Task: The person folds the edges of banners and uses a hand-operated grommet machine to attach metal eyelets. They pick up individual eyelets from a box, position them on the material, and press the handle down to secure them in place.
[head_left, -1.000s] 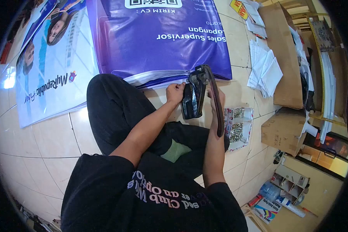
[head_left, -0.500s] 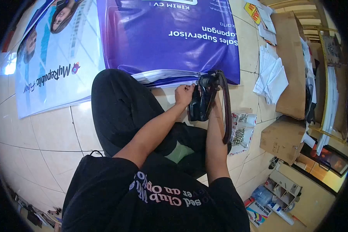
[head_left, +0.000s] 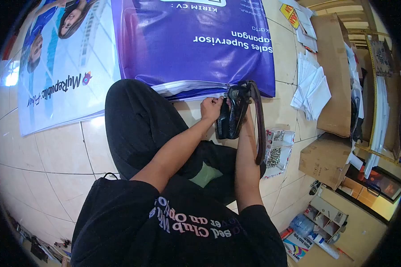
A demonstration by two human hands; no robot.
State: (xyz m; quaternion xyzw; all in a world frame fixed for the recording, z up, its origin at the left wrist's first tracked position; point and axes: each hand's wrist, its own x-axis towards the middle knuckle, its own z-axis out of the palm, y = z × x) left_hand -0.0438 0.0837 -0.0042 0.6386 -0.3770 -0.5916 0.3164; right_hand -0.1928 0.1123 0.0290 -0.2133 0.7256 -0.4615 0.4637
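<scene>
A black eyelet press (head_left: 229, 120) with a long curved lever (head_left: 261, 129) stands on the floor between my forearms. Its jaw end meets the edge of a folded purple vinyl banner (head_left: 187, 53). My left hand (head_left: 210, 109) is closed, thumb and fingertips pinching the banner's near edge just left of the press. Behind the press is my right hand (head_left: 248, 116); mostly hidden, its fingers do not show. Beside my right forearm, a small open box (head_left: 288, 153) holds many little metal eyelets.
A white printed banner (head_left: 71, 107) lies at left, next to the purple one. White folded sheets (head_left: 314, 91) and cardboard boxes (head_left: 327, 160) are at right. My bent knee (head_left: 129, 102) touches the banner area. Farther lower right are a water bottle (head_left: 302, 224) and a small shelf unit (head_left: 327, 213).
Almost nothing moves. The view shifts very slightly; both hands, the press and the banner edge keep their places.
</scene>
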